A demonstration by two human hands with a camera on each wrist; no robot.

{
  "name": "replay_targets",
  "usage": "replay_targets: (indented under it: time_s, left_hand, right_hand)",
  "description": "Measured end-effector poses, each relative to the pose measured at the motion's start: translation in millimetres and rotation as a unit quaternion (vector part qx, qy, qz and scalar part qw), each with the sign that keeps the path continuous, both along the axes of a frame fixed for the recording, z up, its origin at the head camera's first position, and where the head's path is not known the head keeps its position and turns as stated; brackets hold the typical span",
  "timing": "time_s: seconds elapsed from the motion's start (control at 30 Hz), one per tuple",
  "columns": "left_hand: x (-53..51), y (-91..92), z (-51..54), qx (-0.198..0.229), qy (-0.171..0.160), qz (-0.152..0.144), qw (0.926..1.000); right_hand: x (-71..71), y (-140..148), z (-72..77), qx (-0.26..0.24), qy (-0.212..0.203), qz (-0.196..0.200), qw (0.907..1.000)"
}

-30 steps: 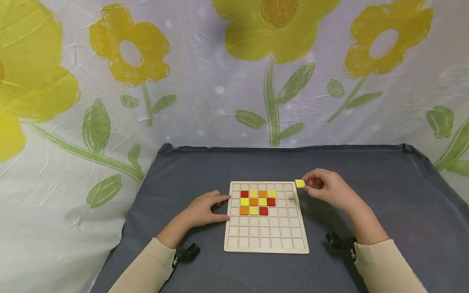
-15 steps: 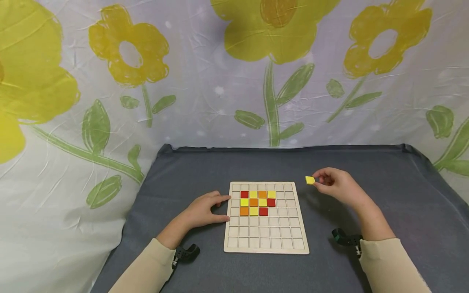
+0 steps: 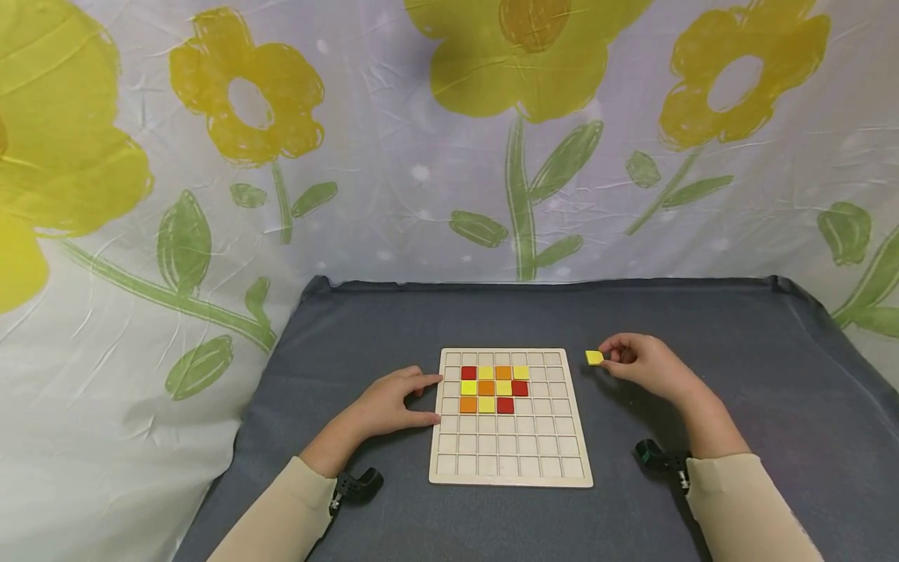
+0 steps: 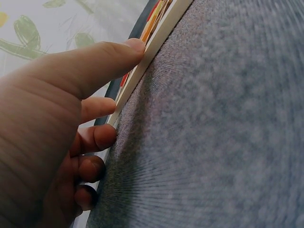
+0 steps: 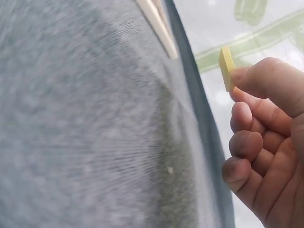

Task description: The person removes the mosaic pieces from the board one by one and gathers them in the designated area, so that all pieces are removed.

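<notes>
A pale wooden grid board [image 3: 507,445] lies on the dark cloth, with several red, orange and yellow square tiles [image 3: 486,388] set in its upper left cells. My left hand [image 3: 393,402] touches the board's left edge with thumb and index finger. In the left wrist view that thumb [image 4: 109,61] lies against the board's rim [image 4: 156,47], the other fingers loosely bent. Between thumb and index finger, my right hand [image 3: 649,363] pinches a yellow tile [image 3: 594,357] above the cloth, just right of the board's upper right corner. The right wrist view shows this tile [image 5: 226,70] edge-on.
Dark grey cloth [image 3: 379,320] covers the table on all sides of the board. Behind it hangs a white sheet [image 3: 393,195] printed with yellow flowers. A black wrist camera [image 3: 358,485] sits at the left cuff, and another [image 3: 660,457] at the right.
My right hand has carried the yellow tile rightward, away from the board's upper right corner, then slightly down toward the cloth. The left hand and the board have stayed in place.
</notes>
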State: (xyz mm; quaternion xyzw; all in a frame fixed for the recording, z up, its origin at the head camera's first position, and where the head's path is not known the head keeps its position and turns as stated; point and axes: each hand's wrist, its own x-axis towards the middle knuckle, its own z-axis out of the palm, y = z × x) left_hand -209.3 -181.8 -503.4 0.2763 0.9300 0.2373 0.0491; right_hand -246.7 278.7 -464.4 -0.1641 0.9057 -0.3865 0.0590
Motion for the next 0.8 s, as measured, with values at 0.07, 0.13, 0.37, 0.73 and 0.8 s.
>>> replay_targets:
  time_s: [0.07,0.13,0.37,0.73,0.8]
  left_hand:
    - [0.1,0.0,0.1,0.000,0.000,0.000,1.0000]
    - [0.2,0.0,0.3,0.000,0.001,-0.001,1.0000]
    - [0.2,0.0,-0.1,-0.007,0.002,0.002,1.0000]
    - [-0.2,-0.7,-0.7,-0.001,0.007,-0.005,1.0000]
    - [-0.5,-0.7,-0.8,-0.003,0.007,-0.005,1.0000]
  right_hand:
    - [-1.0,-0.7,-3.7,0.002,-0.004,0.003,1.0000]
    - [-2.0,-1.4,-7.5,0.005,-0.006,0.007,0.9999]
    - [-3.8,-3.8,-14.6,0.015,-0.002,0.026,0.9996]
    - [-4.4,-7.1,-18.9,0.043,0.004,0.026,0.9987]
    - [-4.2,-7.7,-19.3,0.045,0.006,0.029,0.9985]
